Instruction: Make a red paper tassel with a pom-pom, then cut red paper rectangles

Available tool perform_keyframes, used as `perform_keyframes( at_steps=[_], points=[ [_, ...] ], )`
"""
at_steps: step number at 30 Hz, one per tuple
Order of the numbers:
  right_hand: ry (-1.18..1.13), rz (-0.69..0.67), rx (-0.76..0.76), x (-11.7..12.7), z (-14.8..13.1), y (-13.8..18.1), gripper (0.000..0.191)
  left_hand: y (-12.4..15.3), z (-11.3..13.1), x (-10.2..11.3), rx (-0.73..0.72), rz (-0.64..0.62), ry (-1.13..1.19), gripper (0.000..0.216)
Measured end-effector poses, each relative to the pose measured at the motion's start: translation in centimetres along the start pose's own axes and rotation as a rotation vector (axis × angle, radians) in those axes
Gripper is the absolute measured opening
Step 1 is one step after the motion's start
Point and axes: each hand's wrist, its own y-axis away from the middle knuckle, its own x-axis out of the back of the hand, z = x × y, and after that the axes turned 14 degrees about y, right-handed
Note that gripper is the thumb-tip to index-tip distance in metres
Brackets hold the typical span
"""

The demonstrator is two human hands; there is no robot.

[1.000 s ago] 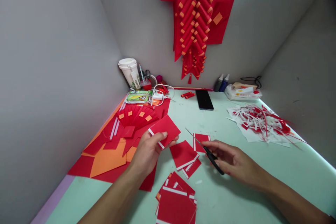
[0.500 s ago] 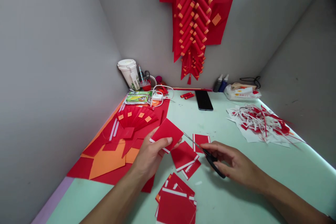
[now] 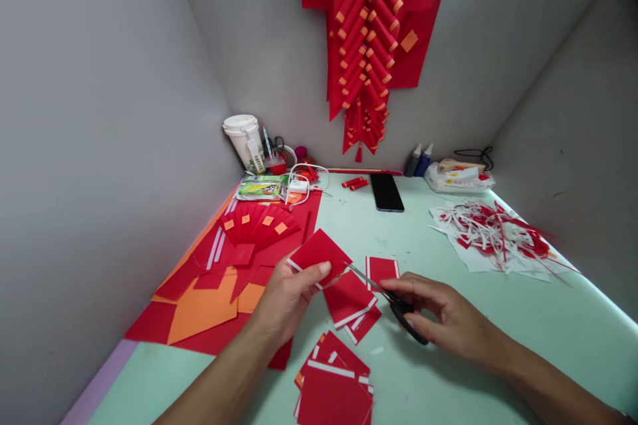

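Observation:
A red paper card [image 3: 319, 251] with a white strip along its lower left edge is pinched in my left hand [image 3: 294, 292], thumb on top. My right hand [image 3: 436, 309] grips black-handled scissors [image 3: 399, 309], fingers in the loops. Their blades reach the card's right corner, one lying over the red paper. Below the card lie other red cards [image 3: 346, 299] with white strips, overlapping, and a single one [image 3: 383, 272] lies beside the blades. Closer to me sits a pile of similar cards [image 3: 333, 392].
Left are red and orange paper sheets [image 3: 204, 309], a red paper fan [image 3: 259, 222], a green packet [image 3: 262, 187] and a white cup [image 3: 244, 139]. A phone [image 3: 387, 192] lies at the back. Paper scraps [image 3: 493, 232] heap at right. A red firecracker decoration [image 3: 366, 46] hangs on the wall.
The scissors' blades have moved onto the card's right corner, where they were just at its edge before. The card has shifted slightly right in my left hand.

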Motion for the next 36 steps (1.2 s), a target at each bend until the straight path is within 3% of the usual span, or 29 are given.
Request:
perform_keyframes(
  at_steps=[9,26,36],
  points=[
    [0.04,0.07,0.012,-0.2,0.3,0.0,0.048,-0.2,-0.2,0.2,-0.03,0.027,0.065,0.03],
    [0.084,0.1,0.071,-0.1,-0.1,-0.1,0.048,-0.6,-1.3,0.5,0.011,-0.066,0.072,0.006],
    [0.085,0.091,0.076,0.0,-0.4,0.0,0.048,-0.3,-1.6,0.3,0.043,-0.013,0.014,0.013]
  ],
)
